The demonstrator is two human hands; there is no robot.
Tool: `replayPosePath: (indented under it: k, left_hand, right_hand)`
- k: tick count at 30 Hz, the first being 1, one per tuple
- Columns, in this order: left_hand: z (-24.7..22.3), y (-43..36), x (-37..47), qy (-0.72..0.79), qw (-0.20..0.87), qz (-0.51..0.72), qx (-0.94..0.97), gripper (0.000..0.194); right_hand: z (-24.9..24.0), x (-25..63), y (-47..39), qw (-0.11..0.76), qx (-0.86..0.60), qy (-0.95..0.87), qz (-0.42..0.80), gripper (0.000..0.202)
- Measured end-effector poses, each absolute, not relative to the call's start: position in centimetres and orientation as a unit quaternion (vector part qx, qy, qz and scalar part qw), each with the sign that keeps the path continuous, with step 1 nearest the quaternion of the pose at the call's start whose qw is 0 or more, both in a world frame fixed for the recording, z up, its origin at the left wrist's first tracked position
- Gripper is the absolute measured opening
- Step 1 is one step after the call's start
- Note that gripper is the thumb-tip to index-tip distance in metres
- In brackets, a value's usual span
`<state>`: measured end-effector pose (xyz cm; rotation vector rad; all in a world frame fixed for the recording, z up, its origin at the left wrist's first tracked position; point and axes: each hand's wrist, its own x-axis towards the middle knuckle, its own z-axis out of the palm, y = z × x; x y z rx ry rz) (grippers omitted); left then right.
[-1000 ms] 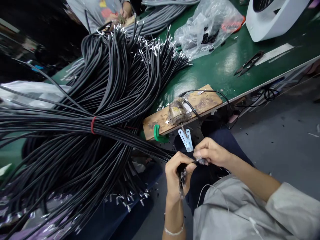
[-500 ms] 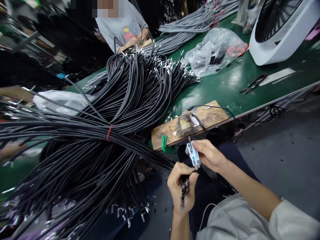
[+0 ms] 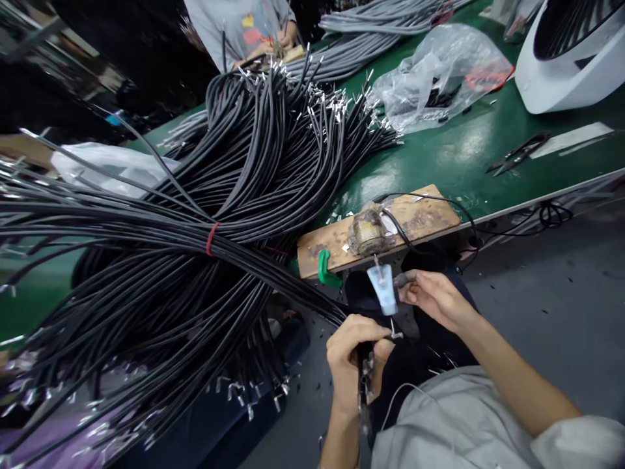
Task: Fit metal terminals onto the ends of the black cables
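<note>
My left hand (image 3: 359,352) is closed around the end of a bundle of black cables (image 3: 278,283), tied with a red band further left. From its finger and thumb, thin bare wire ends (image 3: 394,331) reach up to a light blue clip (image 3: 383,288), which looks blurred. The clip sits on the shaft of a small motor (image 3: 370,233) fixed to a wooden board. Just right of the clip, my right hand (image 3: 439,299) has loosely bent, parted fingers and does not grip it. A dark grey tip shows at those fingers, possibly a finger cover.
A green clamp (image 3: 326,268) grips the wooden board (image 3: 430,212) at the table edge. Scissors (image 3: 520,153), a plastic bag (image 3: 444,78) and a white fan (image 3: 571,65) are on the green table (image 3: 469,156). A large cable heap (image 3: 254,163) fills the left; another person (image 3: 244,29) works opposite.
My right hand has let go of the blue clip and moved right. The clip has turned and now looks blurred. My left hand keeps hold of the cables; the view has shifted slightly.
</note>
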<state>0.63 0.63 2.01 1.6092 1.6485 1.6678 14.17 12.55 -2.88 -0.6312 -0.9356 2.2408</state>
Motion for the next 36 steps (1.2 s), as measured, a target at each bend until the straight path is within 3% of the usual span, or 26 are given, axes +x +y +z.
replayPosePath:
  k: [3, 6, 12, 18, 22, 27, 31, 36]
  left_hand:
    - [1.6, 0.1, 0.4, 0.557, 0.093, 0.610, 0.556, 0.023]
    - [1.4, -0.6, -0.1, 0.540, 0.132, 0.602, 0.573, 0.038]
    - [1.9, -1.1, -1.5, 0.613, 0.270, 0.435, 0.601, 0.012]
    - [0.9, -1.5, -1.2, 0.592, 0.148, 0.525, 0.593, 0.017]
    - [1.2, -1.6, -0.7, 0.592, 0.144, 0.532, 0.588, 0.014]
    - [1.9, -1.3, -0.5, 0.569, 0.139, 0.516, 0.625, 0.018]
    - [1.4, -1.5, -0.1, 0.581, 0.178, 0.493, 0.623, 0.019]
    - [1.2, -1.4, 0.5, 0.624, 0.179, 0.457, 0.609, 0.008]
  right_hand:
    - [-3.2, 15.9, 12.5, 0.336, -0.312, -0.456, 0.763, 0.027]
    - [-3.3, 17.0, 12.1, 0.372, -0.372, -0.525, 0.669, 0.020]
    - [-2.1, 16.5, 9.9, 0.402, -0.340, -0.638, 0.562, 0.011]
    - [0.0, 14.3, 8.0, 0.455, -0.183, -0.700, 0.520, 0.009]
    - [0.6, 13.3, 7.7, 0.492, -0.153, -0.685, 0.515, 0.006]
    - [0.3, 13.4, 7.3, 0.450, -0.200, -0.665, 0.561, 0.003]
    - [-0.2, 13.1, 7.1, 0.451, -0.255, -0.666, 0.536, 0.019]
    - [-0.3, 13.1, 8.0, 0.371, -0.290, -0.674, 0.569, 0.030]
